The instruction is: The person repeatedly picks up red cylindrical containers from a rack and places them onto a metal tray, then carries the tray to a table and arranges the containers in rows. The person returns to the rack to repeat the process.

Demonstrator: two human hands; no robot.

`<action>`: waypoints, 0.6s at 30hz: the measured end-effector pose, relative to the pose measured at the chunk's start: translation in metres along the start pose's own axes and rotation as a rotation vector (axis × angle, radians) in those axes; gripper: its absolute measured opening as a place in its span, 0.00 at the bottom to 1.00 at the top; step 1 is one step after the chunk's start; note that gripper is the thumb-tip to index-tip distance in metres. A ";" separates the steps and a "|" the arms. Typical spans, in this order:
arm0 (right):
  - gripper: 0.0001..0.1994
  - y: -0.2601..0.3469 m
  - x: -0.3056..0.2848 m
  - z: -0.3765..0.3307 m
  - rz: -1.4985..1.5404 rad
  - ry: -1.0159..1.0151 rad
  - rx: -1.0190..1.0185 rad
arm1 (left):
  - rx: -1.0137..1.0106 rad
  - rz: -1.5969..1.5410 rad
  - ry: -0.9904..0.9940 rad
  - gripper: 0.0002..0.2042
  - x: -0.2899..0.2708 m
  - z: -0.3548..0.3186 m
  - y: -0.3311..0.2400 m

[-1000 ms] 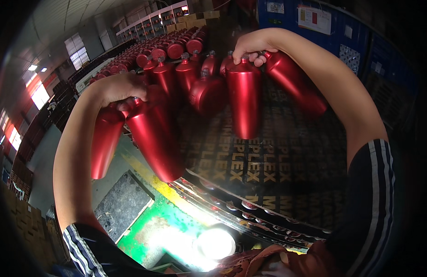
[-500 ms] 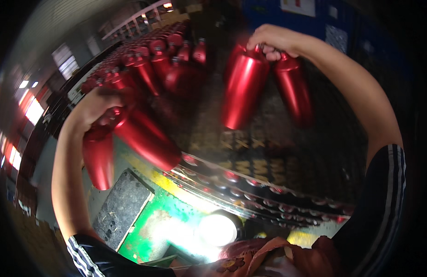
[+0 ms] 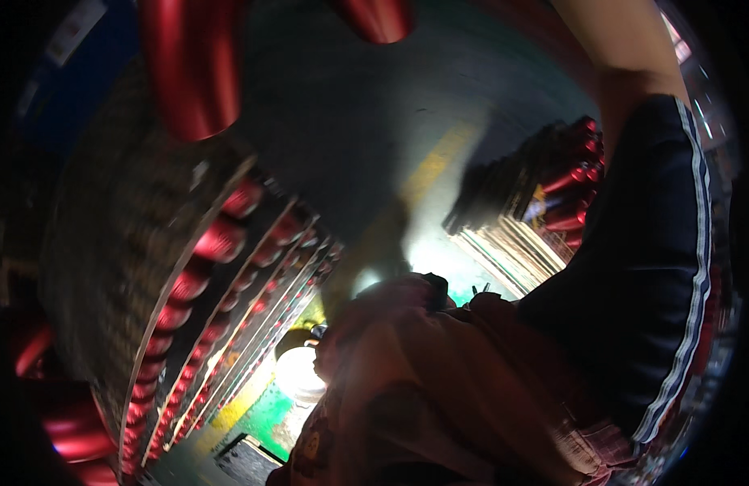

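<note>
Past the upper edge runs my right forearm [image 3: 625, 40], so my right hand is out of the picture. Two red metal bottles hang into the top of the view, a large one [image 3: 195, 77] at the left and the base of another [image 3: 380, 18] to its right. Whatever holds their upper ends is cut off. My left hand and arm do not show. At the lower left rim lie more red, shiny bottle shapes [image 3: 79, 421], dark and blurred; I cannot tell whether anything holds them.
On the left stands a tall stack of boards [image 3: 91, 235] with rows of red bottles [image 3: 221, 240] between its layers. Another stack [image 3: 512, 251], with red bottles on it, is at the right. A bright lamp [image 3: 300, 374] shines near the green floor [image 3: 269, 417].
The view has swung round to the right, and the board stack now lies at the left. Both hands, each gripping red bottles before, have left the picture.
</note>
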State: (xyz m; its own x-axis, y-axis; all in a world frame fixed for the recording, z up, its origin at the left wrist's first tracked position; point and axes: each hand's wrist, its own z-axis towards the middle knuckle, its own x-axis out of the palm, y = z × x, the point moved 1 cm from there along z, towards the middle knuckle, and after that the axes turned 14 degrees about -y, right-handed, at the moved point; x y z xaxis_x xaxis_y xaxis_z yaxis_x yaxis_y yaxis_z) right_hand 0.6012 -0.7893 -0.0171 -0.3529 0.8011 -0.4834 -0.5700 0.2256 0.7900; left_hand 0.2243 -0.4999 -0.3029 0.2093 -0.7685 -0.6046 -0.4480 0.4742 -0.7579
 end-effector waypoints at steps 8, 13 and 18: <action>0.11 -0.134 -0.210 -0.145 -0.168 -0.482 0.318 | 0.148 -0.033 0.554 0.17 0.330 0.022 -0.099; 0.12 -0.207 -0.273 -0.218 -0.153 -0.676 0.478 | 0.271 0.080 0.637 0.17 0.367 0.094 -0.170; 0.12 -0.284 -0.326 -0.258 -0.324 -0.609 0.619 | 0.491 0.221 0.518 0.16 0.345 0.272 -0.299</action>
State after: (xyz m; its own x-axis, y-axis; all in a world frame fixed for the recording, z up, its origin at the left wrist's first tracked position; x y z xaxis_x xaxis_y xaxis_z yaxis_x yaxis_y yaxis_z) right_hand 0.6867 -1.2575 -0.1810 0.3054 0.7605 -0.5730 -0.0134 0.6052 0.7960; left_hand 0.6670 -0.7898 -0.3520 -0.3310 -0.6797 -0.6546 0.0331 0.6849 -0.7279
